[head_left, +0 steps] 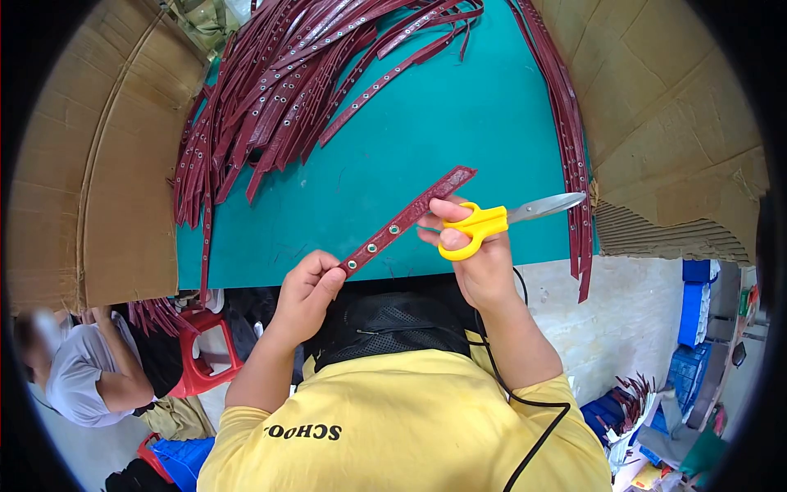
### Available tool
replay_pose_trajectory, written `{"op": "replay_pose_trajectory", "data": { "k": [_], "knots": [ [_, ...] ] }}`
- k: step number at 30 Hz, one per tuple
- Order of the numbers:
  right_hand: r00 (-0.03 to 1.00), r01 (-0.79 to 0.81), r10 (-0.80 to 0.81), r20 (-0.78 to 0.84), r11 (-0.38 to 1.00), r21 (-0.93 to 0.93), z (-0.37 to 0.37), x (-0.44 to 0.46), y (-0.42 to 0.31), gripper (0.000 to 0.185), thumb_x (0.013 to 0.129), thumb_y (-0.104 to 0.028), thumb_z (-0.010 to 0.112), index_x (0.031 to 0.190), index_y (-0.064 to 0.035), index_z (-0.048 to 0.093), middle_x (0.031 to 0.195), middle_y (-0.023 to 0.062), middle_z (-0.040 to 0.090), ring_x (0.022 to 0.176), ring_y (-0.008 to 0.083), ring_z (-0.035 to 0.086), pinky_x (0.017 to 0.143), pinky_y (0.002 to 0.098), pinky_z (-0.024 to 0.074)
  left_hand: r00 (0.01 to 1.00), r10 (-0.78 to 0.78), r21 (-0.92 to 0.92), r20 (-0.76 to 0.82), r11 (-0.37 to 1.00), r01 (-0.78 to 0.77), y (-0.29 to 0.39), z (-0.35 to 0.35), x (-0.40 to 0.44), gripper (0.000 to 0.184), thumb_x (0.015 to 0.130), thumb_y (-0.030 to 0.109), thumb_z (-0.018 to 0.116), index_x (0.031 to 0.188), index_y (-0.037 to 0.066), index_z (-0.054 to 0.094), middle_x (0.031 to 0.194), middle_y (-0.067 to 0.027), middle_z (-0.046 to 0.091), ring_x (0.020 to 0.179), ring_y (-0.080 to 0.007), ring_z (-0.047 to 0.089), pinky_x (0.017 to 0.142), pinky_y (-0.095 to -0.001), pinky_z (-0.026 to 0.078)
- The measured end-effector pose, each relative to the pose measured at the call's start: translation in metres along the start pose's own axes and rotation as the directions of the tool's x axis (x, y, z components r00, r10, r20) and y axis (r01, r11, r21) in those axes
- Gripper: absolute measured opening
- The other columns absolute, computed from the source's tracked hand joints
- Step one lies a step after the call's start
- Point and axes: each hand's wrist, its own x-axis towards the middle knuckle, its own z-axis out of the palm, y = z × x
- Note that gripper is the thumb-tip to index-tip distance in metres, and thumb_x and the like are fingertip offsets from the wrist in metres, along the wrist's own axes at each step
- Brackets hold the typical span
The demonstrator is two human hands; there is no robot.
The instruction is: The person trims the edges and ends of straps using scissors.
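Pinching strap [420, 207] in fingers of left hand [307, 295], gripping scissors [493, 221] in curled fingers of right hand [484, 269].

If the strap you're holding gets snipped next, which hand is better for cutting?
Probably the right hand: it holds the yellow scissors, though their blades point away from the dark red strap and might need turning. The left hand pinches the strap's near end, so it could steady it.

Green tbl [508, 123] btwn brown cardbd walls [135, 164], red stool [187, 354] L, pale flr [619, 328] R.
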Motion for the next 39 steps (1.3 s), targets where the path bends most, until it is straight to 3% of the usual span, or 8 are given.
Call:
{"op": "replay_pose_trajectory", "data": {
  "k": [3, 7, 10, 24, 30, 39],
  "knots": [
    [1.0, 0.006, -0.006, 0.0, 1.0, 0.027, 0.001, 0.0, -0.002, 0.039, 0.082, -0.016, 0.071, 0.115, 0.0023, 0.061, 0.12, 0.0089, 0.052, 0.102, 0.0218, 0.06, 0.089, 0.0361, 0.0501, 0.999, -0.009, 0.001, 0.032, 1.0, 0.009, 0.001, -0.001, -0.001, 0.016, 0.095, 0.017, 0.052, 0.09, 0.003, 0.052, 0.068, 0.0009, 0.05, 0.061, -0.0053, 0.044, 0.056, -0.0203, 0.035],
    [0.995, 0.069, -0.07, -0.07, 0.997, -0.015, -0.006, 0.008, -0.009, 0.04, 0.082, -0.017, 0.071, 0.116, 0.0004, 0.06, 0.117, 0.0084, 0.053, 0.102, 0.0221, 0.059, 0.089, 0.0379, 0.0504, 0.973, -0.141, -0.054, 0.18, 0.987, 0.153, 0.013, -0.004, -0.004, 0.015, 0.093, 0.014, 0.055, 0.096, -0.001, 0.056, 0.072, -0.0022, 0.057, 0.065, -0.0073, 0.053, 0.061, -0.0219, 0.044],
    [0.982, 0.168, -0.167, -0.088, 0.986, 0.005, -0.019, 0.019, -0.021, 0.039, 0.084, -0.017, 0.069, 0.118, -0.0003, 0.058, 0.115, 0.0087, 0.054, 0.102, 0.0222, 0.058, 0.088, 0.0384, 0.0508, 0.961, -0.144, -0.049, 0.236, 0.986, 0.16, 0.012, -0.013, -0.006, 0.014, 0.093, 0.013, 0.054, 0.096, -0.001, 0.057, 0.073, -0.0031, 0.059, 0.065, -0.0078, 0.055, 0.061, -0.0221, 0.045],
    [0.96, 0.226, -0.229, -0.159, 0.973, -0.037, -0.039, 0.024, -0.042, 0.037, 0.084, -0.015, 0.067, 0.116, 0.0018, 0.059, 0.117, 0.0085, 0.051, 0.101, 0.0225, 0.058, 0.088, 0.0396, 0.0508, 0.958, -0.231, -0.006, 0.171, 0.972, 0.236, 0.014, -0.038, -0.016, 0.014, 0.092, 0.011, 0.056, 0.093, -0.002, 0.06, 0.073, -0.0038, 0.062, 0.066, -0.0081, 0.057, 0.061, -0.0218, 0.046],
    [0.926, 0.275, -0.321, -0.198, 0.934, -0.228, -0.038, 0.018, -0.041, 0.041, 0.08, -0.02, 0.072, 0.114, 0.0017, 0.061, 0.114, 0.0064, 0.049, 0.096, 0.0179, 0.059, 0.085, 0.0351, 0.0508, 0.951, -0.247, 0.007, 0.184, 0.968, 0.25, 0.013, -0.036, -0.014, 0.014, 0.092, 0.012, 0.056, 0.092, -0.002, 0.06, 0.073, -0.0036, 0.062, 0.066, -0.0079, 0.057, 0.062, -0.022, 0.046],
    [0.904, 0.343, -0.417, -0.095, 0.839, -0.421, -0.039, 0.012, -0.041, 0.043, 0.083, -0.026, 0.071, 0.115, 0.0013, 0.06, 0.109, 0.0062, 0.053, 0.092, 0.0149, 0.059, 0.084, 0.0284, 0.0467, 0.956, -0.255, 0.052, 0.143, 0.967, 0.25, 0.01, -0.033, -0.015, 0.015, 0.09, 0.012, 0.056, 0.088, -0.002, 0.059, 0.07, -0.0052, 0.062, 0.062, -0.0095, 0.057, 0.058, -0.0228, 0.046]
  ]
}}
